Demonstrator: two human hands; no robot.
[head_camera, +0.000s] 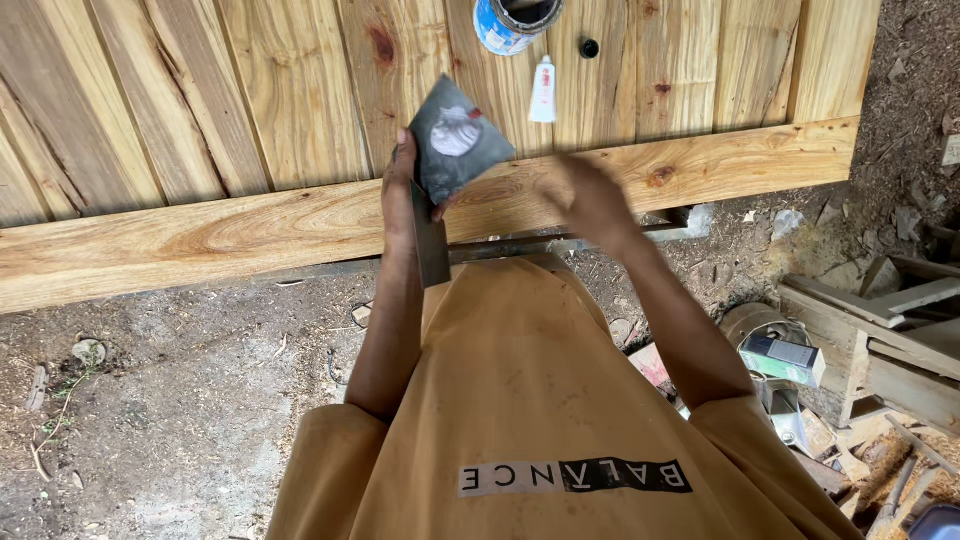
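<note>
Centre of the frame, just above the tan shirt (520, 400): a dark grey square plate (458, 148), tilted corner-up, carrying a pale blob of putty-like filler in its middle. Left hand (402, 195) is closed around the plate's lower edge together with a flat metal scraper blade (431, 245) that hangs down along the wrist. Right hand (585, 200) is just beside the plate to the right, motion-blurred; fingers look loosely curled and I cannot tell whether it holds anything.

Risk, as judgement: the plate is tilted, so the filler could slide off its lower corner; the shared one-handed grip on plate and blade could let one slip.

Behind, a slatted door panel (300, 100) of yellowish pine with reddish knots and a thick bottom rail. On it, top centre: an open blue-and-white tin (500, 25), a small white tube (543, 90), a black cap (589, 47). Ground is bare dirt with sawdust; timber offcuts (890, 330) lie at right.
</note>
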